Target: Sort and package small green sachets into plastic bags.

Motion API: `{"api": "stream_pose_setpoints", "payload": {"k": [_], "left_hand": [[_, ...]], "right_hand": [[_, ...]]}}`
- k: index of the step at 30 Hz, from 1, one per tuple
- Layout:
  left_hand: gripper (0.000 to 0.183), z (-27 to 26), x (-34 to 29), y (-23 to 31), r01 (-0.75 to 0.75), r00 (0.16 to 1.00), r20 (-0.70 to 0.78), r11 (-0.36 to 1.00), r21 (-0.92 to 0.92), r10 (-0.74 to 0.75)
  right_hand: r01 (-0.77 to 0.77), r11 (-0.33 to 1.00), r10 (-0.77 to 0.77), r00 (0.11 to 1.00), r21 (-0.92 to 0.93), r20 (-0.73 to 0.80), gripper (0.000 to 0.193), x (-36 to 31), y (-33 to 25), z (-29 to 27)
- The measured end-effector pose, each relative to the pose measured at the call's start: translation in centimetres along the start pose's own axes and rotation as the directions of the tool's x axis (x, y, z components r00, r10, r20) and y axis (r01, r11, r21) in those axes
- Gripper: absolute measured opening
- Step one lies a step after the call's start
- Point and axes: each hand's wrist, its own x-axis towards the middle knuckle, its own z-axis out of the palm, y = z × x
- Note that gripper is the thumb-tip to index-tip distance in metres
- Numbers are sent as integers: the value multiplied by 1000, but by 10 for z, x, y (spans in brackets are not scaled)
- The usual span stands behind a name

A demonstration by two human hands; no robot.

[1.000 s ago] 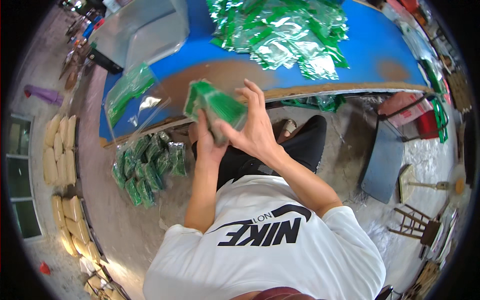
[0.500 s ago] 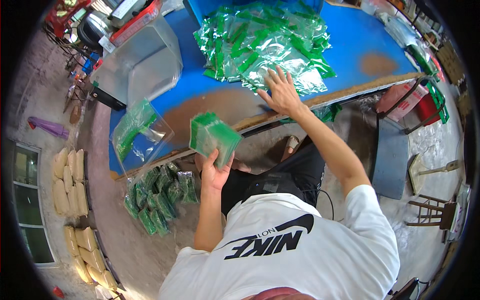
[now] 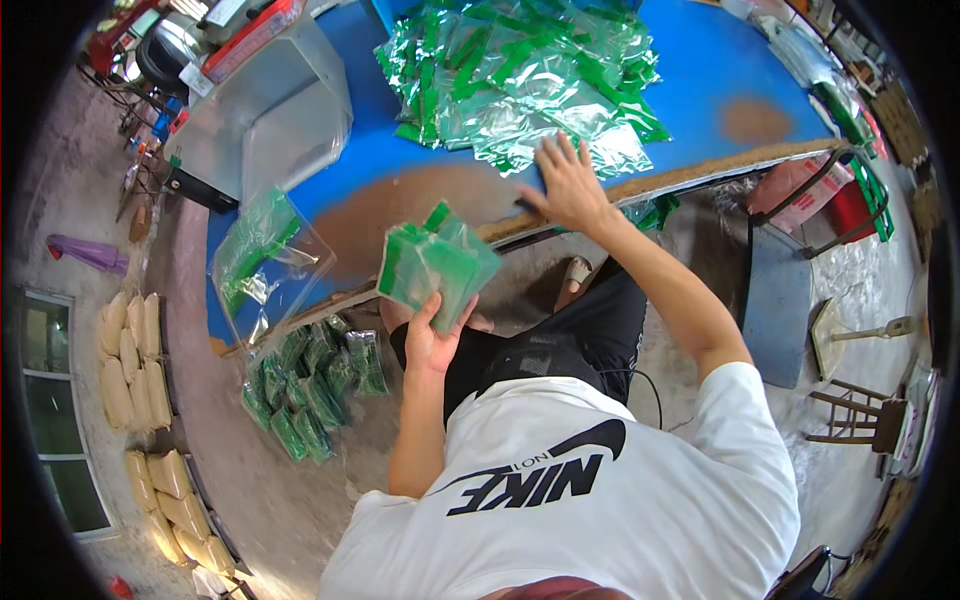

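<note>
My left grip (image 3: 432,335) clamps a stack of green packets (image 3: 435,265); my right grip (image 3: 568,185), spread open on the pile (image 3: 520,80), could drag packets off the tabletop (image 3: 720,60).

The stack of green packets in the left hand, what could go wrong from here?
1. The left hand grips the stack of green packets only at its lower edge, in mid-air off the blue table; the slick bags could fan out and drop to the floor.
2. The right hand presses on the loose pile of packets right at the table edge, so pulling one might drag others off.
</note>
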Motion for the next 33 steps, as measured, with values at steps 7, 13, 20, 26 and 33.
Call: {"api": "stream_pose_setpoints", "payload": {"k": [7, 13, 20, 26, 33], "left_hand": [[57, -35, 2, -1, 44, 997, 77, 986, -163, -32], [62, -17, 6, 9, -9, 997, -76, 1000, 11, 9], [64, -67, -27, 11, 30, 995, -93, 996, 82, -22], [58, -99, -63, 44, -48, 981, -189, 999, 23, 52], [64, -82, -12, 35, -57, 992, -119, 987, -148, 40]], "right_hand": [[229, 865, -266, 964, 447, 22, 41, -33, -48, -3], [-1, 686, -218, 954, 728, 207, 18, -5, -79, -5], [341, 777, -393, 919, 529, -14, 37, 30, -116, 45], [226, 885, -293, 950, 406, 110, 40, 35, -103, 43], [470, 712, -491, 864, 522, -109, 23, 10, -109, 33]]}}
